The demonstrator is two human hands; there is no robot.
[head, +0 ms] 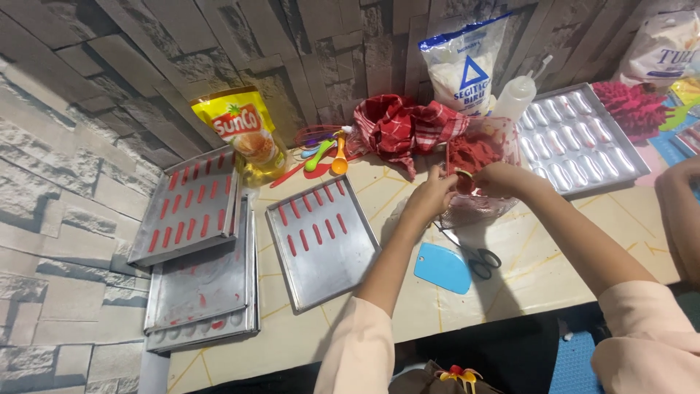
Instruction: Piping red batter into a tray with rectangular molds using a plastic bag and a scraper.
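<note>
Both hands meet at the bag [477, 157] of dough near the middle of the table [525, 281], left hand [430, 195] just beside the right hand [503, 179]. Scraper [442, 268] and scissors [477, 259] lie in front of them. Left of that sits a tray [321, 244] with piped strips, further left a stack of trays [197, 263]. Behind the bag: a cloth [401, 128], flour bag [463, 66], squeeze bottle [514, 95]. Mould tray [583, 138] is off to the right.

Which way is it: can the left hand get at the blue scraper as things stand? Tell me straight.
Probably yes. The blue scraper lies bare on the table just below the left hand, nothing on it; only the scissors sit beside it.
</note>
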